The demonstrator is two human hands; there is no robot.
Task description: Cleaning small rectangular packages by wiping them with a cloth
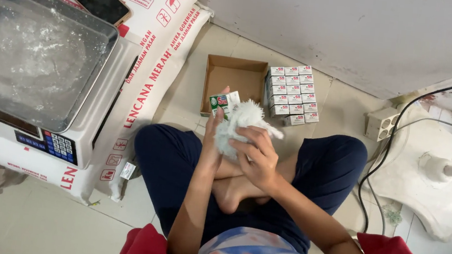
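Tiled floor, person seated cross-legged, centre frame
Left hand [213,134] holds a small green-and-white carton [220,105] upright, fingers closed round it; right hand [256,155] grips a white plastic bag [240,122] against it. Open cardboard box [233,83] and stacked cartons [293,95] just above; scale [36,68] upper left

Floor-level packing corner of a small home food business or shop back room. Evidence: a digital weighing scale [39,68] with a powder-dusted steel pan, resting on large printed flour sacks [151,41]; stacked small cartons [293,95] beside an open cardboard box [234,77]; tiled floor [31,218], plain wall [359,29], a power strip [381,123] and a fan base [433,177].
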